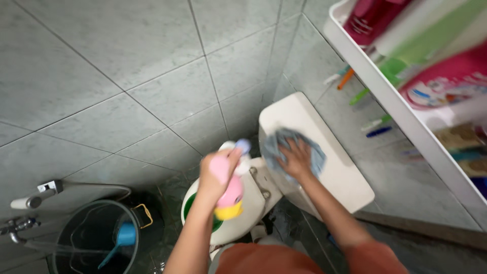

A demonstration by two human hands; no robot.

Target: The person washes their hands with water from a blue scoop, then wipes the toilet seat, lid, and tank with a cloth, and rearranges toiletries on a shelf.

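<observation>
A single head-worn camera looks steeply down from above, close over the person's arms, facing a tiled corner. The toilet tank [314, 152] sits mid-frame, a shelf [406, 122] at upper right, a bucket [96, 238] at lower left.

The toilet cistern lid [332, 167] sits at the centre of the view, with a cloth [276, 144] lying on its near-left part under the right hand [297, 160]. Just beside it at 9 o'clock, the left hand [215, 175] holds a spray bottle [231, 190] above the toilet bowl [243, 223]. A bucket [68, 236] stands on the floor at 8 o'clock, well apart, with a dipper [122, 238] inside it and a tap [18, 226] at its left. A shelf [401, 114] carrying packages runs along the wall at 2 o'clock.
</observation>
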